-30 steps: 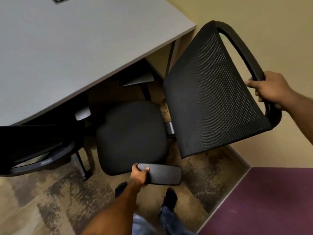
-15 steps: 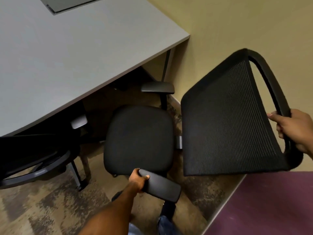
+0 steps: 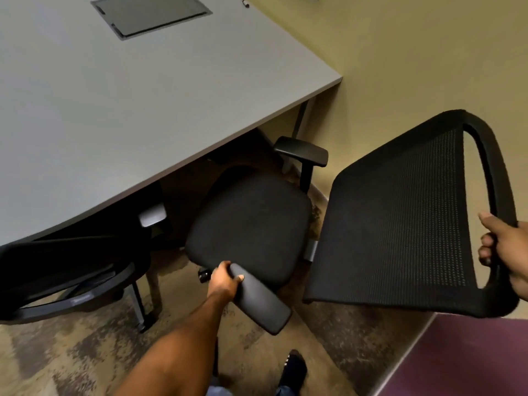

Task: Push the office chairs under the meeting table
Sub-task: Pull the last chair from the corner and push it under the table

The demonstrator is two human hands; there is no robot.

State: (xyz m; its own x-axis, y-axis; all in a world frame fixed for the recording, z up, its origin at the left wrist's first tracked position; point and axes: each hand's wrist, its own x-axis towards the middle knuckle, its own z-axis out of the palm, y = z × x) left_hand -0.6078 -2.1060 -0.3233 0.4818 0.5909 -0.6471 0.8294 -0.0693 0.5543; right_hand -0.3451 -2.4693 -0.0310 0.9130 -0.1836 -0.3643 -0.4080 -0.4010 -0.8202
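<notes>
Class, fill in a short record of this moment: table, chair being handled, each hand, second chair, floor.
table: grey meeting table, closed hatch in its top
chair handled: black office chair, seat not yet under the table
left hand: grips near armrest
right hand: grips mesh backrest frame
second chair: partly under the table's edge
floor: patterned carpet

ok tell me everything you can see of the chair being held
The chair is a black office chair with a padded fabric seat, a mesh backrest in a dark frame with an open gap at its top, and two padded armrests. It stands on patterned carpet, turned side-on near the corner of the grey table, its seat only slightly under the edge. The left hand grips the near armrest; the right hand grips the backrest frame. Its base is mostly hidden.
</notes>
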